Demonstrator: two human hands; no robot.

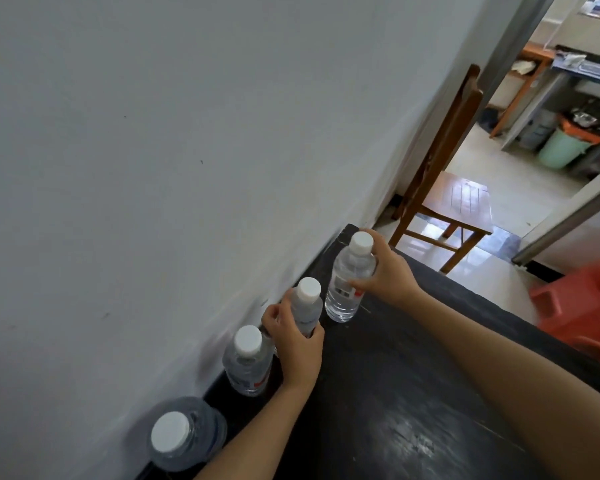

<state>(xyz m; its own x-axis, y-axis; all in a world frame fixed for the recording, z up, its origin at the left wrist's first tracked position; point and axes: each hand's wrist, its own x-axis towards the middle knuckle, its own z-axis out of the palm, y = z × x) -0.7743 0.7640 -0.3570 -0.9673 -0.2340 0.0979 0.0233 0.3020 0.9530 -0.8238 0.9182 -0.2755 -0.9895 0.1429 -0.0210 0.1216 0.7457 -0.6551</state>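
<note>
Several clear water bottles with white caps stand in a row along the wall on a dark table [395,393]. My right hand [383,271] grips the farthest bottle [349,275] round its middle, near the table's far corner. My left hand [295,341] grips the second bottle [305,303], fingers curled round its body. A third bottle [248,362] stands just left of my left hand, untouched. The nearest bottle [184,434] stands at the bottom of the view, blurred.
A white wall [153,168] runs close along the bottles' left side. Beyond the table's far edge stand a wooden chair [458,199] and an open doorway. A red plastic stool [582,306] sits right of the table. A green bin [561,148] is in the far room.
</note>
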